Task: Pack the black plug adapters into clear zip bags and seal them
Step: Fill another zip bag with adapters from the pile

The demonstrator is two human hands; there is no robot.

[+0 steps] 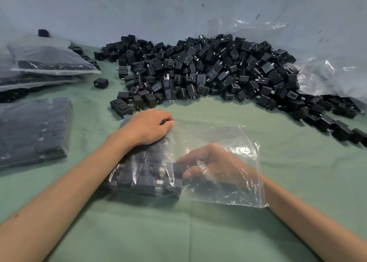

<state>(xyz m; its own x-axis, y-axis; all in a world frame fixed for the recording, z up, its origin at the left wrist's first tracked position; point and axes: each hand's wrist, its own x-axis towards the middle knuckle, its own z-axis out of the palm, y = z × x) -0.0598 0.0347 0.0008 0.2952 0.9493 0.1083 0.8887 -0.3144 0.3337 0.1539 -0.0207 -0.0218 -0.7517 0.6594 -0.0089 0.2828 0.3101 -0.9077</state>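
My left hand [147,126] lies on the clear zip bag [218,134] at centre, fingers curled over its far edge. My right hand [210,166] is inside it, fingertips pinching a black plug adapter [176,169]. The loose adapter pile [198,70] sits at twelve o'clock.

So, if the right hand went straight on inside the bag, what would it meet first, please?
The right hand would most likely meet the packed black plug adapters in the clear zip bag.

Green cloth table cover [198,232], 3 through 9 o'clock. Pale blue-grey wall [158,7], 12 o'clock, with dark scuffs toward 1 o'clock. Crumpled clear plastic sheet [327,66], 2 o'clock, against wall.
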